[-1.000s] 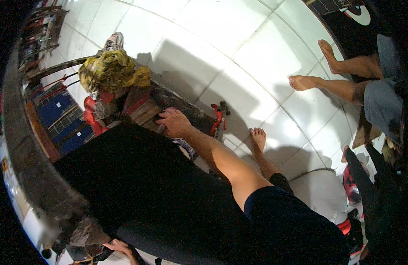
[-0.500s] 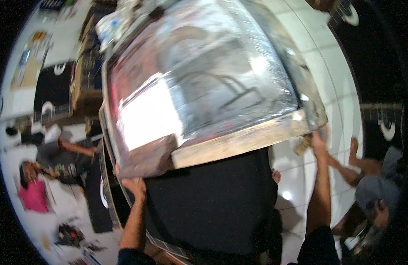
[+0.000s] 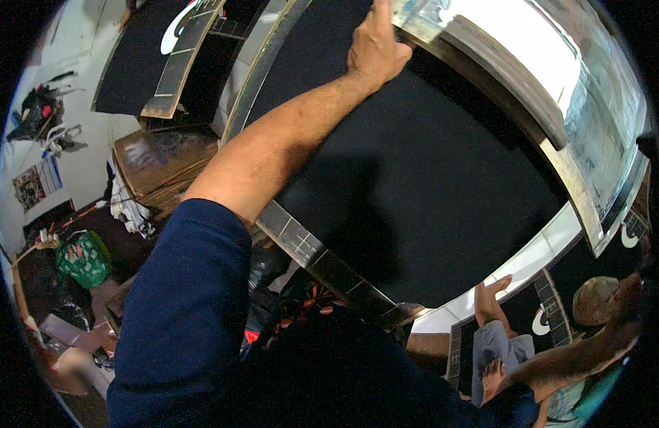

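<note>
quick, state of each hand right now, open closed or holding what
left hand: looks closed on the edge of the wooden frame, fingertips cut off
right hand: can't be made out, so its state cannot be told

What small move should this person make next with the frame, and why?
The left hand should probably nudge the frame slightly left. That hand is at the frame's near edge, and in this view the frame's right corner shows past the edge of the black cloth; how high the frame sits is unclear.
</note>
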`<action>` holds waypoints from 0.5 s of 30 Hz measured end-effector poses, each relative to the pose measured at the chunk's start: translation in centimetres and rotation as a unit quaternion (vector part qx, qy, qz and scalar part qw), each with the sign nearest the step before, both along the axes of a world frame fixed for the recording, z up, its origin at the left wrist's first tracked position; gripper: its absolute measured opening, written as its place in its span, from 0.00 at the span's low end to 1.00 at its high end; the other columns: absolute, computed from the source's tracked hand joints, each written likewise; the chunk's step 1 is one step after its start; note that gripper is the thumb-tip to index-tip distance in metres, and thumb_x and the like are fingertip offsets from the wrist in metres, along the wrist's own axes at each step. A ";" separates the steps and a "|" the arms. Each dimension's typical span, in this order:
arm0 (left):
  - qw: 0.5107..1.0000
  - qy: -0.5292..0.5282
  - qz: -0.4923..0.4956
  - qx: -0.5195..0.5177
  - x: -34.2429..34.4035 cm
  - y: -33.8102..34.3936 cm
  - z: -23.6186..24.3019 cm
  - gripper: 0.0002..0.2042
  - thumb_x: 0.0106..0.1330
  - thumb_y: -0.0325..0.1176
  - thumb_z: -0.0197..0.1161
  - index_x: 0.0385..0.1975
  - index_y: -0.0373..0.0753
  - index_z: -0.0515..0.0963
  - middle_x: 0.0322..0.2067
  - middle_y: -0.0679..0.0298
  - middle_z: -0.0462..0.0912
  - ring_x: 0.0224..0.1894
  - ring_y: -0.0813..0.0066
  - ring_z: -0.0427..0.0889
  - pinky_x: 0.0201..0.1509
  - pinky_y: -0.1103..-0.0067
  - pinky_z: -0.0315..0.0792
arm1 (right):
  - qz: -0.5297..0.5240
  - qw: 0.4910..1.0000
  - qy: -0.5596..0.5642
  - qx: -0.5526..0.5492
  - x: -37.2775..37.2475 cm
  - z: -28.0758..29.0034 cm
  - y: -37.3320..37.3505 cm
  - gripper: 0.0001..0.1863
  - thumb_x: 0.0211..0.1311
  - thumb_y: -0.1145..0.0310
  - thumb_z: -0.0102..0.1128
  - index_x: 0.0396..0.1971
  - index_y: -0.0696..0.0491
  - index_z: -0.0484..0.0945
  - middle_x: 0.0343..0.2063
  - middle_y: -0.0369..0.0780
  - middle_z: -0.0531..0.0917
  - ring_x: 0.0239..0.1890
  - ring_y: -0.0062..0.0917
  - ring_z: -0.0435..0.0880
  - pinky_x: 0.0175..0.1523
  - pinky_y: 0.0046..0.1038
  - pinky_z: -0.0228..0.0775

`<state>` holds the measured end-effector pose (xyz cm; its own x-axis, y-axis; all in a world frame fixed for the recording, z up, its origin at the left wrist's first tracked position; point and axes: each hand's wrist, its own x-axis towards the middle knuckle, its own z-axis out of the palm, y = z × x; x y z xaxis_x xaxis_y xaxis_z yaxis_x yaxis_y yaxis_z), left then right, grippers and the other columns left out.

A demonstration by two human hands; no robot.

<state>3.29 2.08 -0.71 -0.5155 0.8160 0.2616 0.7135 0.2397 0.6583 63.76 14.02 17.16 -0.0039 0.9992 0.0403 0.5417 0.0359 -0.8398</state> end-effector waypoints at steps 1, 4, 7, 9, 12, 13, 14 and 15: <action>1.000 0.000 0.008 -0.008 0.2 0.0 -0.3 0.41 0.54 0.19 0.60 0.73 0.42 0.57 0.58 0.36 0.77 0.59 0.33 0.77 0.62 0.56 0.74 | 0.028 0.999 0.010 -0.018 -2.0 0.3 0.7 0.33 0.73 0.44 0.47 0.61 0.58 0.78 0.52 0.47 0.85 0.49 0.30 0.83 0.56 0.33 0.71; 1.000 -0.002 0.000 0.004 -0.7 -0.9 0.1 0.43 0.54 0.20 0.60 0.75 0.44 0.55 0.64 0.36 0.71 0.61 0.33 0.75 0.63 0.57 0.74 | 0.116 0.989 0.029 -0.085 -10.7 1.8 1.1 0.35 0.74 0.43 0.44 0.61 0.59 0.78 0.52 0.47 0.85 0.47 0.29 0.83 0.55 0.32 0.71; 1.000 0.003 0.012 -0.011 -1.0 -0.8 0.8 0.42 0.54 0.25 0.68 0.72 0.46 0.59 0.59 0.47 0.79 0.58 0.41 0.81 0.61 0.58 0.78 | 0.178 0.976 0.051 -0.112 -17.6 2.9 0.3 0.37 0.75 0.41 0.40 0.61 0.60 0.79 0.52 0.46 0.85 0.46 0.27 0.84 0.53 0.30 0.71; 0.999 -0.036 0.017 -0.021 -0.8 -0.7 1.1 0.42 0.57 0.29 0.69 0.74 0.52 0.58 0.64 0.51 0.77 0.59 0.42 0.81 0.60 0.57 0.79 | 0.177 0.973 0.024 -0.148 -20.5 4.1 -1.0 0.37 0.75 0.41 0.41 0.57 0.60 0.82 0.44 0.44 0.87 0.35 0.23 0.83 0.42 0.27 0.70; 0.998 -0.049 0.026 -0.025 -0.7 -0.5 1.2 0.37 0.63 0.32 0.69 0.73 0.49 0.61 0.66 0.51 0.75 0.64 0.47 0.79 0.65 0.60 0.77 | 0.184 0.980 -0.030 -0.071 -22.7 5.4 -2.7 0.33 0.74 0.44 0.48 0.50 0.61 0.86 0.26 0.39 0.88 0.17 0.17 0.77 0.22 0.22 0.63; 0.999 -0.035 0.035 -0.014 -0.6 -0.6 1.1 0.37 0.64 0.31 0.69 0.73 0.47 0.60 0.66 0.50 0.75 0.64 0.48 0.78 0.66 0.61 0.76 | 0.192 0.979 0.007 -0.070 -23.0 5.6 -2.9 0.30 0.74 0.47 0.51 0.49 0.61 0.86 0.23 0.38 0.86 0.17 0.17 0.77 0.22 0.21 0.62; 0.999 -0.029 0.024 -0.007 -0.5 -0.5 1.0 0.38 0.63 0.31 0.70 0.73 0.45 0.60 0.65 0.48 0.75 0.65 0.46 0.77 0.66 0.60 0.75 | 0.181 0.978 0.043 -0.090 -23.1 5.9 -3.1 0.28 0.74 0.50 0.54 0.49 0.62 0.86 0.23 0.39 0.87 0.14 0.17 0.75 0.22 0.20 0.62; 1.000 -0.007 0.005 0.013 -0.6 -0.6 1.0 0.39 0.62 0.30 0.71 0.74 0.44 0.59 0.65 0.45 0.75 0.64 0.43 0.77 0.65 0.59 0.76 | 0.173 0.980 0.049 -0.080 -23.1 6.1 -3.3 0.27 0.74 0.52 0.55 0.48 0.63 0.86 0.28 0.41 0.89 0.15 0.17 0.76 0.22 0.21 0.62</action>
<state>2.67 1.52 0.26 -0.5280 0.8036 0.2748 0.7017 0.2305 0.6741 40.70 10.75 23.24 -0.3479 0.9323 -0.0990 0.4367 0.0678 -0.8970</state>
